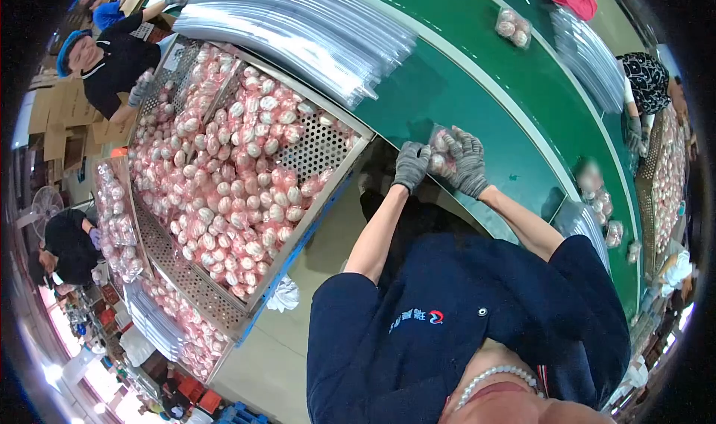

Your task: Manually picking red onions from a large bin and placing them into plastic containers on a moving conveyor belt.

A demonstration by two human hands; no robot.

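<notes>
My left hand [412, 166], in a grey knit glove, pinches the left side of a small clear plastic pack [441, 141] with pink-and-white wrapped round pieces in it. The same pack has its right side in my right hand [469, 164], gloved alike, with fingers curled around it. Both hands are at the near edge of a green tabletop [411, 91]. To their left is a perforated metal bin [316, 147], heaped with loose, round, film-wrapped pieces [235, 144]. My fingers hide part of the pack.
Clear plastic packaging [302, 27] lies stacked beyond the bin, and more [584, 225] sits by my right elbow. A green conveyor belt [537, 83] carries filled packs [513, 28]. At the upper left, a gloved person [126, 60] stands beside the bin. Other people work across the belt.
</notes>
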